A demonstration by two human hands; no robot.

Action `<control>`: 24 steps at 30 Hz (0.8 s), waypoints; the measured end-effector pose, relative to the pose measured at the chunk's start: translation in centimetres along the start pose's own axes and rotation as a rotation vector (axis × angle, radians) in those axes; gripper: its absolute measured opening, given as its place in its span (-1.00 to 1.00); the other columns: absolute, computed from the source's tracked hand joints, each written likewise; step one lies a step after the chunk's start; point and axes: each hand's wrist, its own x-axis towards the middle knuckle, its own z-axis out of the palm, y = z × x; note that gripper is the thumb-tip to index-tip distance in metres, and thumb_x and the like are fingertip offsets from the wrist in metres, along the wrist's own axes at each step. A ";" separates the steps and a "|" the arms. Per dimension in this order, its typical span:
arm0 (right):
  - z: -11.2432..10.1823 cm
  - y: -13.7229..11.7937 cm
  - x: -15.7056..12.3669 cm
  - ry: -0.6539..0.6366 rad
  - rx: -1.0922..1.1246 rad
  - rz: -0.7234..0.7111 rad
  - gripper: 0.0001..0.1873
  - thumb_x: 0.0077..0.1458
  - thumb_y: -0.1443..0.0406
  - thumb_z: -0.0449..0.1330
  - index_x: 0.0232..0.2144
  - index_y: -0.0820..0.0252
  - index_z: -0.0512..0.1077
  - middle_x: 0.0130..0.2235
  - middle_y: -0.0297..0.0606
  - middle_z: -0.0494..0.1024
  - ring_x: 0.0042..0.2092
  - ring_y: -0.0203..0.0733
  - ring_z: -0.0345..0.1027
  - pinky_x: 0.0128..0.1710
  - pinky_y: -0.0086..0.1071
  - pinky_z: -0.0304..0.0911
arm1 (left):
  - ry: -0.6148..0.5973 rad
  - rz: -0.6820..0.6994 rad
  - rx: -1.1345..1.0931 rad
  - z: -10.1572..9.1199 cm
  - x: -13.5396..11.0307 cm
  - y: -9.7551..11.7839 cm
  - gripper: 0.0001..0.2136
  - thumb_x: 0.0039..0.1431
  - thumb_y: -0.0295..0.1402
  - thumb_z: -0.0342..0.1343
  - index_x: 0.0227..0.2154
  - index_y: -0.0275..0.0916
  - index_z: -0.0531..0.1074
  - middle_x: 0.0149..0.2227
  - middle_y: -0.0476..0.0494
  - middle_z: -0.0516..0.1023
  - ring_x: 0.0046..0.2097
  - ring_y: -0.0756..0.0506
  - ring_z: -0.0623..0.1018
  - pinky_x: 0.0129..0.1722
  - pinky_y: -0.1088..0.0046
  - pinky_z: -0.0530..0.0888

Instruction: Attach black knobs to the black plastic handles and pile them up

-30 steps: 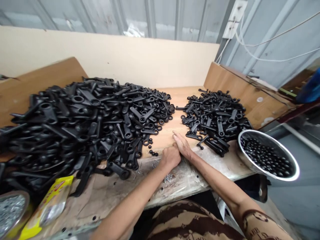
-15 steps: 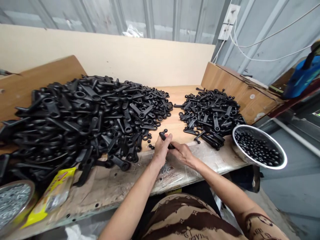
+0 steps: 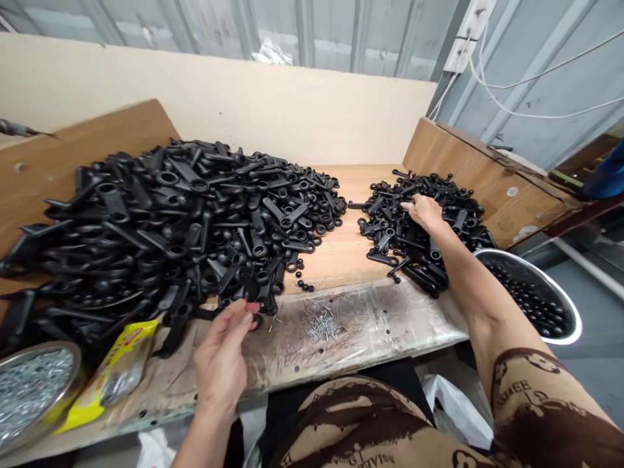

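My left hand [image 3: 223,361] is over the front edge of the bench, beside the large pile of black plastic crank handles [image 3: 195,214]. Its fingers are loosely bent, with reddish material at one fingertip and no handle visible in them. Over the smaller pile of black handles with knobs [image 3: 390,224], my right hand [image 3: 425,212] reaches out with its fingers pointing left. I see nothing held there, though the dark parts beneath partly hide the fingertips. Between the hands lies a small heap of silver pins or screws [image 3: 324,326]. Several loose black balls [image 3: 305,286] lie behind it.
A metal bowl of black balls [image 3: 575,325] stands at the right edge. At the lower left are a bowl of small metal parts [image 3: 73,364] and a yellow packet [image 3: 121,354]. Wooden boards [image 3: 468,169] border the bench; white cables [image 3: 517,116] hang at right.
My hands have parted. The black handle they held together is no longer between them. My right hand moved to the right-hand pile; my left moved left towards the large pile.
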 end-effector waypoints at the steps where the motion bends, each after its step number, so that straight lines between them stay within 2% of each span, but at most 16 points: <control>1: -0.1 0.3 -0.1 0.020 0.008 0.002 -0.56 0.10 0.07 0.01 -0.13 0.27 0.40 -0.14 0.03 0.48 -0.12 0.04 0.34 -0.24 -0.27 0.17 | 0.007 0.015 0.006 -0.7 -0.1 0.2 -0.70 -0.24 -0.33 0.27 -0.34 -0.27 0.47 -0.37 -0.07 0.54 -0.26 -0.05 0.50 -0.37 0.52 0.39; 4: -0.5 1.1 -2.0 0.074 0.049 -0.051 -0.55 0.12 0.10 -0.02 -0.04 0.25 0.35 -0.13 0.02 0.48 -0.10 0.01 0.32 -0.21 -0.29 0.15 | 0.028 0.095 0.044 -2.4 -0.4 0.6 -0.73 -0.23 -0.34 0.26 -0.37 -0.29 0.49 -0.40 -0.07 0.54 -0.31 -0.04 0.51 -0.35 0.51 0.41; 8: -0.5 0.7 -6.2 0.035 0.122 -0.280 -0.59 0.10 0.13 0.01 -0.07 0.20 0.39 -0.19 -0.09 0.52 -0.13 -0.04 0.36 -0.24 -0.34 0.15 | 0.068 0.212 0.171 -4.3 0.0 0.2 -0.76 -0.20 -0.36 0.26 -0.38 -0.26 0.49 -0.39 -0.04 0.55 -0.32 -0.02 0.51 -0.28 0.51 0.43; 13: 2.3 -2.9 -11.8 -0.106 0.218 -0.595 -0.68 0.05 0.15 0.06 -0.18 0.13 0.45 -0.33 -0.22 0.57 -0.28 -0.08 0.43 -0.37 -0.39 0.19 | 0.103 0.320 0.532 -7.2 1.0 -0.6 -0.79 -0.13 -0.30 0.17 -0.38 -0.27 0.48 -0.39 -0.08 0.55 -0.33 -0.07 0.52 -0.23 0.38 0.45; 16: 4.3 -5.8 -14.9 -0.258 0.221 -0.839 -0.71 0.07 0.20 0.03 -0.20 0.12 0.45 -0.29 -0.21 0.57 -0.27 -0.10 0.43 -0.36 -0.40 0.18 | 0.108 0.334 0.809 -8.6 0.8 -0.4 -0.77 -0.03 -0.30 0.06 -0.32 -0.28 0.47 -0.38 -0.13 0.55 -0.34 -0.10 0.52 -0.28 0.36 0.46; 19: 5.3 -8.3 -16.9 -0.413 0.224 -1.010 -0.74 0.11 0.24 -0.01 -0.25 0.11 0.45 -0.27 -0.23 0.56 -0.24 -0.13 0.42 -0.34 -0.42 0.16 | -0.007 0.468 1.153 -8.6 0.2 -0.3 -0.75 0.03 -0.42 -0.05 -0.26 -0.23 0.47 -0.28 -0.15 0.54 -0.21 -0.13 0.50 -0.16 0.30 0.43; 22: 5.3 -10.5 -17.5 -0.483 0.208 -1.018 -0.77 0.10 0.30 -0.02 -0.31 0.10 0.45 -0.32 -0.26 0.55 -0.27 -0.16 0.40 -0.36 -0.44 0.12 | -0.197 0.654 1.474 -7.4 0.3 -0.6 -0.64 -0.02 -0.57 -0.09 -0.19 -0.19 0.46 -0.07 -0.20 0.45 0.05 -0.24 0.33 -0.02 0.17 0.32; 24: 5.3 -11.8 -17.6 -0.492 0.204 -1.005 -0.77 0.08 0.33 -0.02 -0.34 0.12 0.44 -0.33 -0.27 0.54 -0.28 -0.19 0.39 -0.36 -0.45 0.09 | -0.307 0.704 1.611 -6.4 1.1 -1.0 -0.55 -0.06 -0.62 -0.10 -0.11 -0.17 0.42 0.07 -0.25 0.31 0.18 -0.31 0.14 0.03 0.06 0.24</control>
